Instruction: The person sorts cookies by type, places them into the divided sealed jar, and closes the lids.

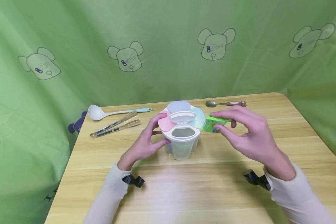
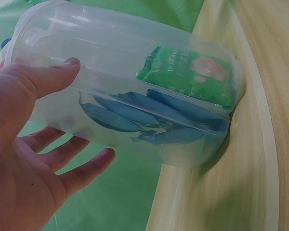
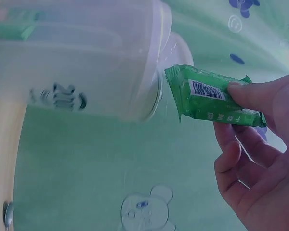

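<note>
A translucent plastic container (image 1: 182, 147) stands on the table, its lid (image 1: 183, 114) fitted with pink, purple and blue flaps. One white flap is raised, leaving the front opening (image 1: 183, 132) uncovered. My left hand (image 1: 144, 141) grips the container's left side just under the lid. Through the wall, the left wrist view shows a green packet (image 2: 185, 74) and several blue packets (image 2: 149, 115) in separate compartments. Between thumb and fingers, my right hand (image 1: 249, 133) pinches another green snack packet (image 3: 216, 98), close to the lid's right edge.
Behind the left hand lie a white ladle (image 1: 96, 112) with a light blue handle and spread metal tongs (image 1: 116, 126). A spoon (image 1: 225, 103) with a brown handle rests near the table's far edge. Green curtain (image 1: 168, 62) surrounds the wooden table (image 1: 168, 199).
</note>
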Tool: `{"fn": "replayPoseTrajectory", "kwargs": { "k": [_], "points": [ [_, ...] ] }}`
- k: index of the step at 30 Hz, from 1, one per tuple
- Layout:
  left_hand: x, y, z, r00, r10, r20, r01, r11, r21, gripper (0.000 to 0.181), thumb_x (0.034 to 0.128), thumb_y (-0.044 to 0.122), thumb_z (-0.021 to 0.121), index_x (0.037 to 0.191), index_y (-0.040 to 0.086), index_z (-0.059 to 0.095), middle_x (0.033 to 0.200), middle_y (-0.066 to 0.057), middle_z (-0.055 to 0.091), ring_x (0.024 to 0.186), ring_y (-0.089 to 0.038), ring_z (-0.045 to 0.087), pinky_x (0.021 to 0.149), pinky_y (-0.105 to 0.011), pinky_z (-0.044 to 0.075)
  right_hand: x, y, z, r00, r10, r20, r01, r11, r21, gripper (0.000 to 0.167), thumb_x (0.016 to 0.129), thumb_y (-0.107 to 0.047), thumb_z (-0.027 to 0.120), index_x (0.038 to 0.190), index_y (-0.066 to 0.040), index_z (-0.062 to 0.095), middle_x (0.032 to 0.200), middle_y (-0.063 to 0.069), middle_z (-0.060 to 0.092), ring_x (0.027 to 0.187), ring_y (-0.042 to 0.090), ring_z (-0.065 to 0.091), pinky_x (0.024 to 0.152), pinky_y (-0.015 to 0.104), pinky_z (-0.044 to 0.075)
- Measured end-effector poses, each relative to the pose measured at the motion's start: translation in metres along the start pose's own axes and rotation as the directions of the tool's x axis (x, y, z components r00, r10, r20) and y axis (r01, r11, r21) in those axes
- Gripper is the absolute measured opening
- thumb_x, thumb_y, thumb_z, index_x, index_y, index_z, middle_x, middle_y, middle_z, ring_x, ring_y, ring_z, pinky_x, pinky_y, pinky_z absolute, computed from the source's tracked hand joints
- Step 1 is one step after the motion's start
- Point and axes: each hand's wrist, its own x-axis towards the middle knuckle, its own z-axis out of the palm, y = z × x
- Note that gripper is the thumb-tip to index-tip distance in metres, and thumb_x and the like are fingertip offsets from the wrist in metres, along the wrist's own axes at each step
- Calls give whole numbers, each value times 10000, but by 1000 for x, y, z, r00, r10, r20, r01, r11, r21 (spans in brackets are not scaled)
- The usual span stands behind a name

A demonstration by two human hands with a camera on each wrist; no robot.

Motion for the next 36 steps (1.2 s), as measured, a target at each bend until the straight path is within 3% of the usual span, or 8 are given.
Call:
{"fn": "replayPoseTrajectory", "kwargs": {
  "k": [5,9,14,27,36],
  "points": [
    [0,0,-1,1000,-3,-3,3,1000,2,948,900,-76,818,1653,188,305,1777,-78,333,1495,-368,544,1163,-485,596,11,-7,14,1000,-22,15,21,997,70,415,1033,-392,769,1141,5,828,1028,117,816,850,34,604,707,145,461],
    [1,0,-1,1000,-2,-3,2,1000,4,953,899,-77,820,1655,187,304,1768,-85,347,1494,-367,546,1166,-469,596,15,-11,25,998,-41,47,36,994,103,266,963,-149,836,1182,1,815,1066,132,816,897,63,639,736,149,495],
    [0,0,-1,1000,6,-5,-5,1000,6,950,895,-66,822,1653,168,298,1767,-114,344,1491,-390,544,1160,-480,602,16,-14,38,996,-47,82,38,994,103,412,813,75,863,1210,-17,804,1099,118,818,919,81,650,756,148,515],
    [-1,-1,-1,1000,1,0,-1,1000,26,938,910,-36,826,1655,185,301,1785,-84,326,1528,-382,517,1162,-485,599,14,-15,57,996,-32,87,23,994,106,411,819,67,867,1215,-11,792,1082,104,813,905,89,676,756,154,566],
    [1,0,-1,1000,2,3,-2,1000,14,939,908,-45,823,1656,180,303,1792,-76,309,1521,-374,522,1163,-457,601,10,-15,58,994,12,113,-21,997,76,402,820,92,862,1199,-25,798,1062,83,820,878,103,693,770,125,578]
  ]
}}
